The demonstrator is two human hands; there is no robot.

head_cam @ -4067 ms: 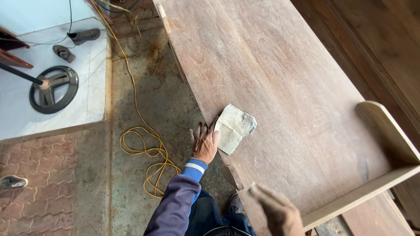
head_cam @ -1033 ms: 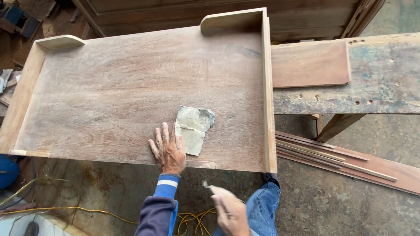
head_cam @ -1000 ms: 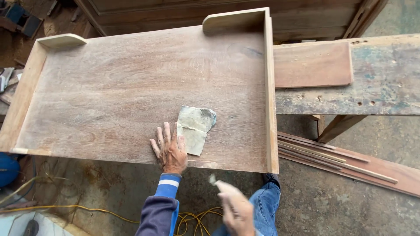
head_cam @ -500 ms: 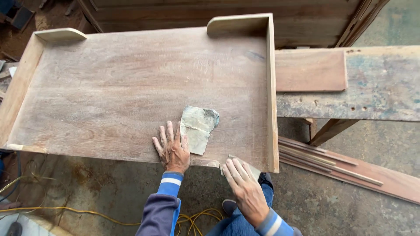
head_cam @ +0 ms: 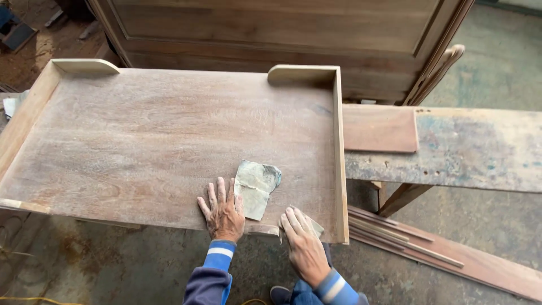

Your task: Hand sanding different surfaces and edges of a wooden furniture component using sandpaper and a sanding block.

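Note:
A large wooden panel (head_cam: 158, 141) with raised side rails lies flat in front of me. My left hand (head_cam: 221, 210) rests flat on its near edge with the fingers spread, and the thumb touches a worn grey sheet of sandpaper (head_cam: 257, 185) lying beside it. My right hand (head_cam: 302, 243) presses a small folded piece of sandpaper (head_cam: 315, 227) against the panel's near edge, close to the right rail (head_cam: 339, 164). Both sleeves are dark blue with striped cuffs.
A stained workbench (head_cam: 468, 155) extends to the right, with a small reddish board (head_cam: 379, 129) on it. A tall wooden cabinet (head_cam: 282, 28) stands behind the panel. Long wooden strips (head_cam: 418, 245) lie on the concrete floor at the right.
My right hand came up from below and landed on the panel's near edge with the small sandpaper piece. My left hand stayed beside the grey sheet. The view shifted, showing more of the cabinet.

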